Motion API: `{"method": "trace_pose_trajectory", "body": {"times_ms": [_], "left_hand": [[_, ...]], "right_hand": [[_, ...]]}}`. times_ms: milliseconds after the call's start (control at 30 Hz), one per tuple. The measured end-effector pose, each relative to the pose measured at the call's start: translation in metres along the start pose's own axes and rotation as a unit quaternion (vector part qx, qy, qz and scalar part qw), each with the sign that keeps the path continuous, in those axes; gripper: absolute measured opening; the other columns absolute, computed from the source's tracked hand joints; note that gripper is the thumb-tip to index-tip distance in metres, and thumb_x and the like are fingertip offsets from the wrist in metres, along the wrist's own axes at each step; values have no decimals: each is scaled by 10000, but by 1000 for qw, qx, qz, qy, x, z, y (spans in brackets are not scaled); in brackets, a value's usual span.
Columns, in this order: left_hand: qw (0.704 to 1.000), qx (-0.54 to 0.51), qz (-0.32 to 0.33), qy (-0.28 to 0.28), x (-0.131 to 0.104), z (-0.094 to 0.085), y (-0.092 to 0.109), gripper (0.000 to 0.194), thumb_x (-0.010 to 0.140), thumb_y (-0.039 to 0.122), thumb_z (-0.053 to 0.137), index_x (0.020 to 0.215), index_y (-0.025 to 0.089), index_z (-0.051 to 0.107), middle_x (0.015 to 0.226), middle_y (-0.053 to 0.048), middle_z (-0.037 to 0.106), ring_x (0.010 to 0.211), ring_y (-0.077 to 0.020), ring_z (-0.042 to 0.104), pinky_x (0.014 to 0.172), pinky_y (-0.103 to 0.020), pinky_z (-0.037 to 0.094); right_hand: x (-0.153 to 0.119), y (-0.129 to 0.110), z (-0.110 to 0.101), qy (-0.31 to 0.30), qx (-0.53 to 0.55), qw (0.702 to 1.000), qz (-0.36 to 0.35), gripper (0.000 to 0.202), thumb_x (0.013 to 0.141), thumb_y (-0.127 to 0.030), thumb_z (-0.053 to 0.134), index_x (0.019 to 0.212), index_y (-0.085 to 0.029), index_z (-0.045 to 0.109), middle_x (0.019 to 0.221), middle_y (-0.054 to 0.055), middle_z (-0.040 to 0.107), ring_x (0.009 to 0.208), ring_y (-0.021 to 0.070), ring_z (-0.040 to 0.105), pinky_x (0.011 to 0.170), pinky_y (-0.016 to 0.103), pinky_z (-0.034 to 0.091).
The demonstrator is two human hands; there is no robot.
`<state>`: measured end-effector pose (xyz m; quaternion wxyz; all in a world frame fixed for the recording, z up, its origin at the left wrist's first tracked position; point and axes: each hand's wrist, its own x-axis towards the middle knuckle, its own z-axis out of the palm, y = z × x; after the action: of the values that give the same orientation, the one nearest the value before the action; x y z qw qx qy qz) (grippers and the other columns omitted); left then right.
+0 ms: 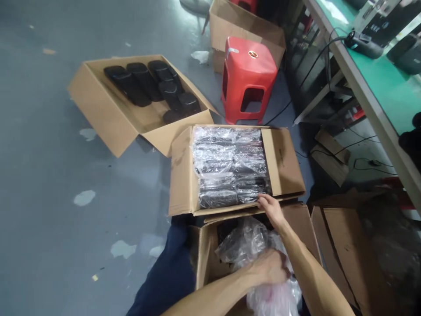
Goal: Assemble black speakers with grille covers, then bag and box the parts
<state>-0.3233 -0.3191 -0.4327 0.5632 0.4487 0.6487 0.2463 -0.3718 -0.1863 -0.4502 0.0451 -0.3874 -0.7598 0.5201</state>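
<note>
My left hand (272, 266) reaches into the nearest cardboard box (203, 252), its fingers closed on clear plastic bags (251, 241). Beyond it, my right hand (270, 207) has its fingers bent over the near rim of a packed cardboard box (181, 175), by the corner of the contents. Rows of dark items in clear plastic wrap (230, 169) fill that box. What lies deeper under the bags in the nearest box is mostly hidden.
Further left, an open carton (108, 114) contains several black rounded devices (143, 81). A red stool (250, 66) stands behind the packed box, with another carton (243, 33) farther back. Right, a green-topped workbench (381, 83) carries equipment; cables and cardboard pieces (332, 162) lie beneath.
</note>
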Motion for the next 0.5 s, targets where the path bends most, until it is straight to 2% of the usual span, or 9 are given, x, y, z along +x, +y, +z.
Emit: {"method": "trace_pose_trajectory", "body": {"times_ms": [67,100,133,200,267,333,400,433,500], "left_hand": [[1000,17,-9,13,1,-4,-4,313,806,412,552,939,229,769,878,-162,752,929,-380,759,825,-503,583],[1000,26,-9,9,2,-6,-4,307,792,408,574,938,226,774,891,-167,762,954,-382,759,841,-496,582],[1000,29,-4,-1,2,-9,-3,290,772,401,601,922,228,779,889,-166,769,962,-379,760,842,-480,584],[999,28,0,-17,0,-14,0,261,751,366,619,887,216,783,878,-169,778,959,-372,761,854,-464,580],[999,29,10,-13,-3,-19,4,281,779,349,587,891,180,782,893,-178,778,947,-374,754,894,-488,562],[1000,19,15,-16,-6,-22,6,305,824,357,557,902,156,773,884,-163,771,882,-354,746,870,-490,562],[1000,18,6,-14,-9,-23,5,295,858,349,550,936,156,759,927,-144,757,883,-326,732,864,-467,562],[1000,23,-4,-9,-10,-22,4,283,867,331,548,955,156,751,982,-145,744,927,-325,722,896,-472,554],[999,33,-10,-19,-11,-19,-1,269,877,298,539,995,155,735,1132,-160,693,1038,-336,691,988,-511,518]], "right_hand": [[33,6,28,31,-32,999,-23,253,828,-352,701,894,-114,755,961,99,740,1068,267,683,1052,442,489],[43,9,35,50,-47,997,-35,239,820,-321,708,902,-100,746,1035,123,728,1163,289,646,1118,466,429],[49,12,38,67,-62,995,-49,243,819,-302,709,936,-92,739,1137,151,708,1250,312,598,1161,481,379],[52,15,27,93,-87,988,-81,311,835,-302,694,1073,-106,724,1375,181,611,1383,334,490,1208,487,318],[53,15,-2,121,-106,980,-116,429,871,-336,644,1255,-148,670,1578,158,435,1491,328,354,1249,497,243],[63,16,-44,171,-140,966,-133,556,909,-370,567,1422,-157,560,1679,149,258,1561,328,202,1271,539,132],[85,23,-88,264,-240,929,-94,664,928,-409,520,1527,-130,453,1705,195,163,1574,371,121,1252,587,93],[98,28,-107,285,-264,920,-52,699,930,-433,509,1546,-114,424,1700,226,156,1569,410,97,1232,629,79],[122,41,-135,246,-283,927,-8,684,944,-498,489,1507,-110,483,1622,267,329,1529,459,197,1186,665,161]]}}
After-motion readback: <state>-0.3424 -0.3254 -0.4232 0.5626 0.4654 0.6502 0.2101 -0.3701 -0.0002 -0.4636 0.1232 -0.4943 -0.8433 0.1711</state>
